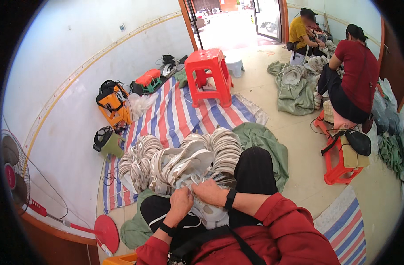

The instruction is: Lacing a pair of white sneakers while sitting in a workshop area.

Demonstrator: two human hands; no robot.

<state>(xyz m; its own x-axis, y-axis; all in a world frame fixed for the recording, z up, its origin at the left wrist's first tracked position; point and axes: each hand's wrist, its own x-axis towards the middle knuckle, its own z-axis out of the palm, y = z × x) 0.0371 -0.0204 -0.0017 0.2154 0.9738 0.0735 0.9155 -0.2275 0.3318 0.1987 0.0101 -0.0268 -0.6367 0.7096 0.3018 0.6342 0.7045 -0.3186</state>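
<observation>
Both hands work on 1 white shoe lying in the person's lap, on black trousers. Left hand sits at the shoe's left end, fingers curled down onto it, grip closed on the shoe. Right hand sits on the shoe's top edge, fingers bent over it and pinching the material, grip clamped on the shoe too. The 2 hands are touching or nearly so. Each wrist carries a black band; sleeves are red.

Landmark: the shoe. Just beyond it, touching the knees, a big heap of white and grey shoe parts stacked in rows. The heap lies on a red, white and blue striped tarp spread on the floor further beyond. A green cloth lies beyond and right of the shoe, beside the right knee. A red plastic stool stands well beyond the shoe on the tarp. An orange bag leans at the wall, far beyond-left. A green jug stands left of the heap. A red standing fan is far left of the shoe, its round base near the lower left.

Far beyond-right, 2 other people sit: 1 in a red top on a red stool, 1 in a yellow top near the open door.
</observation>
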